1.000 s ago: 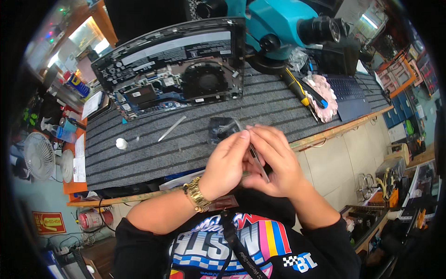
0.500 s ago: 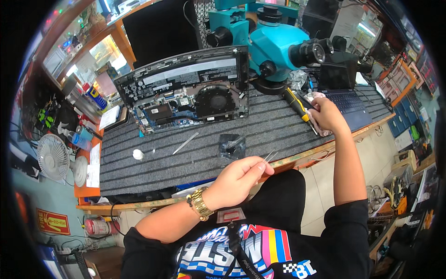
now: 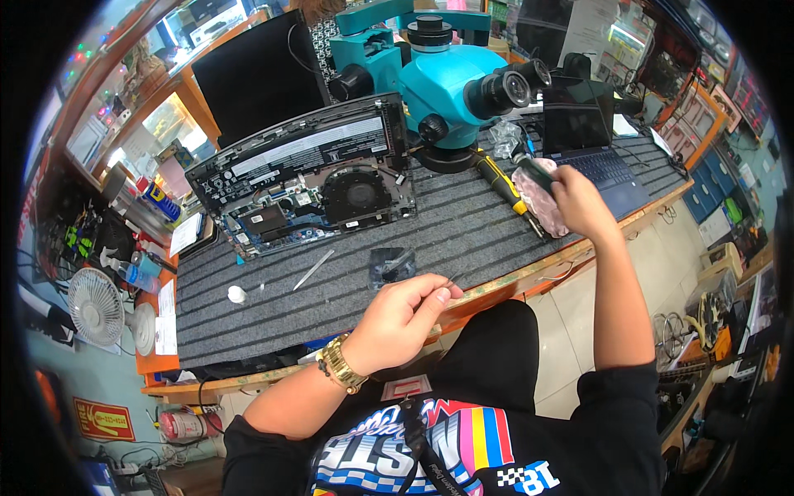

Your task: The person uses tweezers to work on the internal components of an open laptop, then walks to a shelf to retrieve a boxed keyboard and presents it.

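My left hand (image 3: 409, 318) pinches a thin metal tool (image 3: 455, 279), apparently tweezers, near the mat's front edge. My right hand (image 3: 579, 202) grips a dark-handled tool (image 3: 539, 172) over a crumpled pink cloth (image 3: 536, 197). Just left of the cloth lies a yellow-black screwdriver (image 3: 507, 186). A small dark bag (image 3: 391, 263) rests on the striped grey mat (image 3: 273, 331) beyond my left hand, with a clear thin stick (image 3: 313, 269) and a small white container (image 3: 236, 294) to its left. An opened laptop base (image 3: 302, 186) stands tilted at the back, its battery, board and fan exposed.
A teal microscope (image 3: 438, 91) stands behind the laptop base, beside a black screen (image 3: 252, 74). An open laptop (image 3: 595, 169) sits at the right. A white fan (image 3: 95, 306) and bottles (image 3: 132, 273) are at the left, beside the wooden desk edge (image 3: 571, 252).
My hands have separated: the right moved up-right to the cloth and now lifts a dark tool there, while the left kept the thin metal piece. The view has also shifted.
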A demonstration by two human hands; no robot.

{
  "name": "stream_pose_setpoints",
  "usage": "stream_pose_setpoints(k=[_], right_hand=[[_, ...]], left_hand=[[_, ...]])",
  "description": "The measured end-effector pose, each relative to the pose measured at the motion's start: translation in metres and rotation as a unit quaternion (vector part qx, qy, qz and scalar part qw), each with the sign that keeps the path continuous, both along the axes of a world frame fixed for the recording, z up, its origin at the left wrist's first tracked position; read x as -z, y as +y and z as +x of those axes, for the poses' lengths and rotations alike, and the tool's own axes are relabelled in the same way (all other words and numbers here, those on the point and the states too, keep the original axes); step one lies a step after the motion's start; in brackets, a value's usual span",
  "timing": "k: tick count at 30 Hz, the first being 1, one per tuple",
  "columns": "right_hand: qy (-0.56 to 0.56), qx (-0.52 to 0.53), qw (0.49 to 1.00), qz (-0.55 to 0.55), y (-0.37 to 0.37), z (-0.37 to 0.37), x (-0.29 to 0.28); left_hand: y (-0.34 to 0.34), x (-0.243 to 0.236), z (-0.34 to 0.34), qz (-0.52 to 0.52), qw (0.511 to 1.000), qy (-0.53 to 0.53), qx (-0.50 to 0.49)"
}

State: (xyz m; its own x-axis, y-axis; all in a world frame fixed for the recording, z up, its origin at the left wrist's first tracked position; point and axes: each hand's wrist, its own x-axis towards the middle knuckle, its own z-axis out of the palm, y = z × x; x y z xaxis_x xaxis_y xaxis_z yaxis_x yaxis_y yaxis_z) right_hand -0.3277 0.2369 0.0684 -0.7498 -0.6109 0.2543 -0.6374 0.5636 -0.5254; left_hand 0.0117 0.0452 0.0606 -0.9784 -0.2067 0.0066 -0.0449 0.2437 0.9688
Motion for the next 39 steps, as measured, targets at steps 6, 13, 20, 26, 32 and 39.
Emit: stream_pose_setpoints(k=[6, 13, 20, 26, 32, 39], right_hand=[[-0.343, -0.049, 0.922, -0.175, 0.074, 0.054, 0.009], [-0.441, -0.105, 0.873, -0.179, 0.097, 0.134, 0.023], [-0.393, -0.121, 0.881, -0.235, 0.081, 0.170, 0.024], [-0.286, -0.013, 0.939, -0.191, 0.087, 0.171, 0.039], [-0.255, -0.061, 0.927, -0.267, 0.061, 0.192, 0.036], [-0.020, -0.079, 0.982, -0.168, 0.054, 0.196, 0.021]], left_hand=[[-0.009, -0.001, 0.003, -0.108, 0.992, 0.048, -0.038], [-0.005, -0.006, -0.009, -0.230, 0.966, 0.110, -0.052], [0.001, -0.004, -0.010, -0.265, 0.956, 0.108, -0.064], [0.006, -0.004, -0.009, -0.279, 0.951, 0.111, -0.076], [0.006, -0.004, -0.002, -0.315, 0.936, 0.122, -0.095], [0.007, -0.001, -0.005, -0.324, 0.930, 0.134, -0.106]])
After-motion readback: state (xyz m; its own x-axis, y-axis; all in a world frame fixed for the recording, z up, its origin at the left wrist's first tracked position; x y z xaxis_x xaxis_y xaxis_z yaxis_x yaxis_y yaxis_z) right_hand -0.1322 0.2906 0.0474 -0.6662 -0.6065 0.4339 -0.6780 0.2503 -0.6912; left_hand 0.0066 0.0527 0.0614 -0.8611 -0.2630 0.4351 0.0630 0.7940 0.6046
